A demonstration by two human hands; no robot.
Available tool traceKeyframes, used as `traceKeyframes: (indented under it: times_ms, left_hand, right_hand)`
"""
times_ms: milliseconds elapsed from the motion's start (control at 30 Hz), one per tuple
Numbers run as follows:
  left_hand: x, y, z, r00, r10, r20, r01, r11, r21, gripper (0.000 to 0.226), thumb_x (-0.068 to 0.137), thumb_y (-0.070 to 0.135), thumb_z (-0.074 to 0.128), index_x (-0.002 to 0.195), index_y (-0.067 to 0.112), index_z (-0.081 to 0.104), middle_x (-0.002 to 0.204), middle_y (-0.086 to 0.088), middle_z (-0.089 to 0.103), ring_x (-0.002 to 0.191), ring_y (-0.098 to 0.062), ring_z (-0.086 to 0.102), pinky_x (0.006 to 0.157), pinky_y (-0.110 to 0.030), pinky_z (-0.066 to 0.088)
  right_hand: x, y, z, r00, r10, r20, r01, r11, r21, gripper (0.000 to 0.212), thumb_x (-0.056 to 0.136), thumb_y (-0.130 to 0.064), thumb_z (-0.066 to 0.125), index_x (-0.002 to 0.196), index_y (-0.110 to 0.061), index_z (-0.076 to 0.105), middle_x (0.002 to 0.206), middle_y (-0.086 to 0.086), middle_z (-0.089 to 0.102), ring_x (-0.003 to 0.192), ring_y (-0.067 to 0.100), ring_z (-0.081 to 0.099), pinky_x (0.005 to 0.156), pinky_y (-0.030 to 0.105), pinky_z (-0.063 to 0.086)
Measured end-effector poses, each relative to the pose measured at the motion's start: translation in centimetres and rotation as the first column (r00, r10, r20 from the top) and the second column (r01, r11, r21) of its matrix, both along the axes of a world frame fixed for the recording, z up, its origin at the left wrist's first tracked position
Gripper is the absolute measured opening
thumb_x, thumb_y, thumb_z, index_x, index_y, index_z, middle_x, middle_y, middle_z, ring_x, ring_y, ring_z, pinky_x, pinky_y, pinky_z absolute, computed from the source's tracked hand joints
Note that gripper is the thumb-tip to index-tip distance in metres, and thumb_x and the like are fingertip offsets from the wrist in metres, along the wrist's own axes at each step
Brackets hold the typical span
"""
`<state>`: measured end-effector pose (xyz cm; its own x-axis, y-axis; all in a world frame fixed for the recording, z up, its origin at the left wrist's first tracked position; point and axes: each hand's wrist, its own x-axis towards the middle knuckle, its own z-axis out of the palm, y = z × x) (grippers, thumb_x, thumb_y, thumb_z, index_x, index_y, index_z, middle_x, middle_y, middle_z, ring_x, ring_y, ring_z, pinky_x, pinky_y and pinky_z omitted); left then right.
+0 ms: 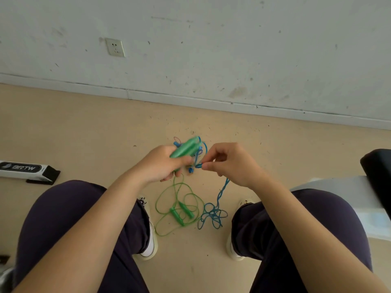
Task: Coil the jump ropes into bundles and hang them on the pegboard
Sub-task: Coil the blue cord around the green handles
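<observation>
Our left hand (163,163) clamps the green plastic handles (184,148) as an anchor while our right hand (228,163) pinches the blue braided rope (222,190) to wind it, its slack beside the loose green jump rope (179,210) on the floor (84,134).

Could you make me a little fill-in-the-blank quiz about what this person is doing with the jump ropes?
1. The left hand grips a pair of ____ handles.
2. The right hand's fingers pinch a rope coloured ____.
3. A second green rope lies loose on the ____ between the shoes.
4. On the wall sits a white ____.

Missing words: green; blue; floor; socket
</observation>
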<state>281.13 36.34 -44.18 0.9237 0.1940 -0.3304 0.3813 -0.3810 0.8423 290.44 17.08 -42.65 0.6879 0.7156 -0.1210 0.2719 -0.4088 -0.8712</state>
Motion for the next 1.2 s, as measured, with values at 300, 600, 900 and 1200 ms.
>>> traceKeyframes:
  times_ms: [300, 600, 900, 1200]
  left_hand:
    - [-0.7, -1.3, 0.5, 0.898, -0.415, -0.147, 0.373, 0.894, -0.250, 0.035, 0.083, 0.057, 0.070, 0.088, 0.022, 0.067, 0.061, 0.001, 0.060, 0.039, -0.008, 0.036, 0.043, -0.020, 0.031]
    - [-0.4, -1.6, 0.6, 0.959, -0.279, -0.044, 0.251, 0.914, -0.319, 0.040, 0.086, 0.049, 0.059, 0.099, 0.011, 0.061, 0.058, -0.003, 0.056, 0.038, -0.011, 0.029, 0.041, -0.022, 0.024]
    - [-0.6, -1.5, 1.2, 0.984, -0.171, 0.057, 0.178, 0.870, -0.461, 0.023, 0.106, 0.030, 0.038, 0.109, 0.009, 0.046, 0.062, -0.007, 0.051, 0.044, -0.014, 0.025, 0.042, -0.022, 0.022]
    - [-0.3, -1.1, 0.7, 0.995, -0.028, 0.095, 0.069, 0.885, -0.460, 0.017, 0.093, 0.032, 0.063, 0.105, 0.022, 0.070, 0.075, -0.009, 0.066, 0.049, -0.013, 0.043, 0.041, -0.019, 0.029]
  right_hand:
    - [-0.5, 0.5, 0.4, 0.999, 0.050, 0.004, -0.050, 0.993, 0.109, 0.017, 0.080, -0.008, 0.079, 0.074, -0.023, 0.072, 0.064, -0.022, 0.066, 0.057, -0.007, 0.056, 0.058, 0.008, 0.043]
    - [-0.1, 0.0, 0.8, 0.998, 0.026, -0.066, -0.007, 0.962, 0.272, 0.020, 0.084, -0.007, 0.075, 0.092, -0.014, 0.059, 0.081, 0.002, 0.065, 0.070, 0.017, 0.056, 0.063, 0.032, 0.047]
    - [-0.3, -0.3, 0.8, 0.967, 0.189, -0.170, -0.126, 0.937, 0.327, 0.029, 0.082, -0.007, 0.075, 0.107, -0.013, 0.062, 0.086, -0.006, 0.065, 0.072, 0.017, 0.062, 0.070, 0.026, 0.055]
    - [0.2, -0.3, 0.3, 0.983, 0.089, -0.163, -0.044, 0.963, 0.265, 0.024, 0.085, -0.009, 0.075, 0.106, -0.017, 0.065, 0.076, -0.008, 0.067, 0.058, 0.010, 0.060, 0.057, 0.021, 0.049]
